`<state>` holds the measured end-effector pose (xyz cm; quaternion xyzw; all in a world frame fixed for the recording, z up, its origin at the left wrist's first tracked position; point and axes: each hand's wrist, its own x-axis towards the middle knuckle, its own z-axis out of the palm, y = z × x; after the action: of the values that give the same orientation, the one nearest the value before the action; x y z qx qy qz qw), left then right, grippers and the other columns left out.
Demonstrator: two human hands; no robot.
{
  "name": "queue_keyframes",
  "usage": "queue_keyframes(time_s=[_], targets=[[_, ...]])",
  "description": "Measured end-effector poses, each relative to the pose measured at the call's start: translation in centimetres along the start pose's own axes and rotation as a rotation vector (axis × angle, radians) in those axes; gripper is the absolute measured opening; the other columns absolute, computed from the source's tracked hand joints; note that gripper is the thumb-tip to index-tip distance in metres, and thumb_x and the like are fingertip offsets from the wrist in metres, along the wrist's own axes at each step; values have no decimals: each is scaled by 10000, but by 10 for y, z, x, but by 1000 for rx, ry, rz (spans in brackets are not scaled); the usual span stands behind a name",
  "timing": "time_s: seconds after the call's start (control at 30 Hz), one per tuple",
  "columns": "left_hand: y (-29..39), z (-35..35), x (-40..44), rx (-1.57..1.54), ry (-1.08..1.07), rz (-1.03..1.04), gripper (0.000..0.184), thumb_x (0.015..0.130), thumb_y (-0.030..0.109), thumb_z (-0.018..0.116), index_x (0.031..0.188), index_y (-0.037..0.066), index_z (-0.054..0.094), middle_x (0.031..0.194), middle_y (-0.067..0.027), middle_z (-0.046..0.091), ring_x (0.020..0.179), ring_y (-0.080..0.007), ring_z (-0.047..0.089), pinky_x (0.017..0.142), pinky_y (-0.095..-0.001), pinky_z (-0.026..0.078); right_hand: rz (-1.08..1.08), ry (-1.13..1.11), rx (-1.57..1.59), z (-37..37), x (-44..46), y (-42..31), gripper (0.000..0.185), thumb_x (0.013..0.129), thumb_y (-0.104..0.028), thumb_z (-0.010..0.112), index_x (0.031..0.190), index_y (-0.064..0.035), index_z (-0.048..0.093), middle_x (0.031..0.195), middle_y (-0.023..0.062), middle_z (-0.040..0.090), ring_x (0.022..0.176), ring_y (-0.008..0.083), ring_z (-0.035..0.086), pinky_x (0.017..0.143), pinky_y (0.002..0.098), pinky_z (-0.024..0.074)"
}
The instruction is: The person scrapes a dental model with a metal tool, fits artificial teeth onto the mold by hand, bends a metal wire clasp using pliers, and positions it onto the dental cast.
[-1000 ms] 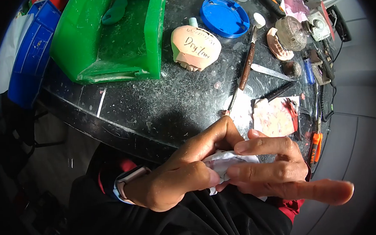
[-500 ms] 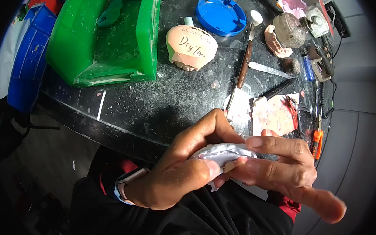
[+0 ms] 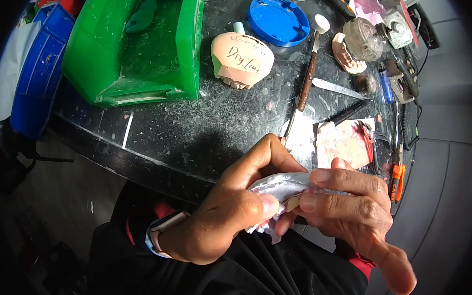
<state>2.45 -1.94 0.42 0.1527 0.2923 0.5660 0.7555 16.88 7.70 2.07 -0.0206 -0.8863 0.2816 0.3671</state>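
A pale grey-white dental mould (image 3: 286, 183) with a ragged lower edge is held above my lap. My left hand (image 3: 231, 209) is closed around its left side, thumb pressed on the near face. At the right end, my right hand (image 3: 350, 197) grips it with bent fingers, while one digit sticks out toward the lower right. Between the fingertips of both hands shows a small cream, tooth-coloured piece (image 3: 292, 203). Pinkish bits show along the mould's lower part. The fingers hide much of the mould's underside and right end.
On the dark bench (image 3: 160, 130) are a green bin (image 3: 188, 48), a handwritten plaster model (image 3: 242, 59), a blue lid (image 3: 278, 19) and a wooden-handled knife (image 3: 308, 77). Toothed model (image 3: 346, 56), pink-stained pad (image 3: 345, 144) and orange-handled tool (image 3: 397, 182) lie right. A blue bin (image 3: 35, 78) stands left.
The mould has tilted and risen slightly, showing more of its ragged lower edge. My right hand's outstretched digit has swung down and left. My left hand keeps its hold.
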Motion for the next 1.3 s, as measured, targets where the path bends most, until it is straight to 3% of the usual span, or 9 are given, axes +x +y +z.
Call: queue_keyframes(time_s=[0.33,0.57,0.67,0.83,0.97,1.03,1.1,1.23,1.3], targets=[[-4,7,0,-25,24,58,475,673,245,507,1068,53,327,805,-99,508,591,-152,540,509,-228,437,157,-129,274,-7,3,15,1168,680,-175,767,1342,38,-172,846,229,621,831,340,629,748,387,509],[3,6,-3,27,45,2,514,703,251,515,1120,61,284,903,-147,520,686,-174,551,553,-252,452,215,-202,263,-16,4,10,1129,676,-143,774,1350,61,-108,790,242,634,743,296,651,656,312,514],[11,7,-3,45,47,-52,531,707,274,529,1125,57,283,1004,-172,512,802,-190,549,665,-274,469,143,-179,232,-15,5,12,1097,665,-143,785,1359,67,-38,779,241,632,688,264,650,616,278,503],[7,2,-6,201,47,110,534,720,206,557,1137,-14,305,1060,-163,499,959,-185,529,836,-291,428,121,-156,122,-22,-1,9,987,655,-113,791,1345,73,109,845,256,619,668,221,631,571,249,484],[4,-3,-2,574,64,459,482,758,80,579,1154,-108,379,1019,-168,546,908,-139,545,801,-250,424,129,-34,182,-20,-2,15,682,637,-49,783,1190,61,399,914,260,602,725,227,630,608,264,502],[2,-4,0,704,105,568,443,772,53,597,1146,-98,416,1023,-158,565,878,-125,565,755,-231,453,182,-22,149,-20,1,11,457,616,-60,799,988,31,549,906,256,602,760,247,638,609,272,515],[2,-9,0,727,87,612,413,779,-6,621,1152,-62,454,1081,-136,573,893,-118,591,719,-223,499,115,-45,77,-21,3,13,430,618,-83,804,954,30,561,902,253,603,773,262,641,605,290,526],[1,-3,0,908,180,656,461,791,112,610,1130,-125,405,946,-163,578,780,-92,532,676,-213,433,113,-11,-3,-17,0,9,351,620,-109,804,862,26,587,894,242,605,792,279,646,620,324,548],[1,-6,0,883,146,720,392,778,22,619,1121,-80,461,1024,-161,587,844,-131,583,698,-234,482,133,6,-43,-15,2,7,306,619,-110,803,810,19,601,886,219,609,784,256,643,638,306,541]])
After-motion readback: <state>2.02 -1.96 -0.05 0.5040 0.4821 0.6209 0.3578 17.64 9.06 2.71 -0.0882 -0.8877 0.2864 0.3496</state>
